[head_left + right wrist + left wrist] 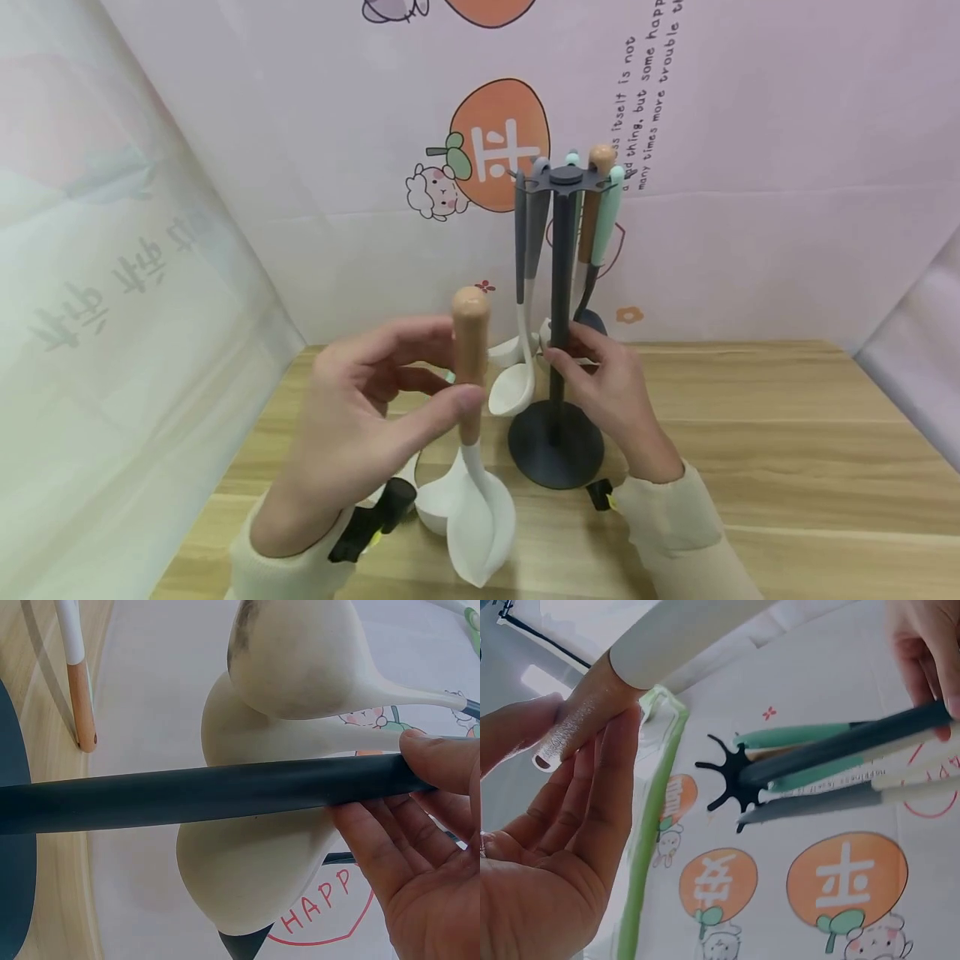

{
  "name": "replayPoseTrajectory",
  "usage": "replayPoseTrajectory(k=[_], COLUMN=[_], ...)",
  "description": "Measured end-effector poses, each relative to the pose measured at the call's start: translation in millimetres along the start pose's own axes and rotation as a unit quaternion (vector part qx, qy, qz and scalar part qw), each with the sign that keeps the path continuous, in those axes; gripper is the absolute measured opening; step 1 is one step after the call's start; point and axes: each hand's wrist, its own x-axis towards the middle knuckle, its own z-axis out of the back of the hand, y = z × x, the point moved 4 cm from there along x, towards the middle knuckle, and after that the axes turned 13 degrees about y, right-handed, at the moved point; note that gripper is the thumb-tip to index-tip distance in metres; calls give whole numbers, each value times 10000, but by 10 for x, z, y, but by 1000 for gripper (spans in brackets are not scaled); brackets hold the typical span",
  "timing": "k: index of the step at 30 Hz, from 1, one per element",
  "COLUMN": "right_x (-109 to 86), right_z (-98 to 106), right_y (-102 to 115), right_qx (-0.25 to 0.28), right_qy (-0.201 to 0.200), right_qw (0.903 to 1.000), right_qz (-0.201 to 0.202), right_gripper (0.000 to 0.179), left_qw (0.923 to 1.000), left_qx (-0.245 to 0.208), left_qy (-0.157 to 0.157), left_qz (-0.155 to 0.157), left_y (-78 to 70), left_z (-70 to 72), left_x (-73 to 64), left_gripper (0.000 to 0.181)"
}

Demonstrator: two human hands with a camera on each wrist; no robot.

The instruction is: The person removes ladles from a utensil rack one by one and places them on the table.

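My left hand (360,433) pinches the wooden handle of a white ladle (480,517) between thumb and fingers. The ladle is upright with its bowl down, in front of the rack. In the left wrist view, fingertips and thumb lie along the brown handle (585,712). With thumb and fingers, my right hand (611,392) grips the black post of a utensil rack (560,267), below its hooked top. Grey, green and brown handled utensils hang around that post, among them a white ladle (512,390). White bowls (255,870) hang behind the post in the right wrist view.
The rack's round black base (551,471) stands on a wood-grain table (765,442). More white utensils (435,504) lie on the left, partly hidden by my left hand and the ladle. A printed cloth (360,275) rises behind the table, and white cloth hangs at both sides.
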Motion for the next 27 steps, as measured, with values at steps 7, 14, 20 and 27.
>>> replayPoseTrajectory(k=[7, 14, 20, 27], right_x=[0, -2, 1, -10], right_z=[32, 10, 26, 6], right_y=[6, 0, 5, 8], right_qx=[23, 72, 4, 77], right_qy=[-62, -76, -149, -105], right_qw=[10000, 9999, 9997, 9998], right_qz=[51, 133, 199, 170], right_gripper=[28, 26, 27, 27], left_qw=[9991, 9942, 9802, 9564], left_qx=[159, 607, 1579, 2554], left_qy=[-359, -582, -600, -545], left_qz=[160, 669, 1032, 1303], left_y=[-98, -99, -14, 261], left_z=[285, 535, 640, 800], left_x=[-78, -101, -49, -70], left_gripper=[45, 45, 38, 35])
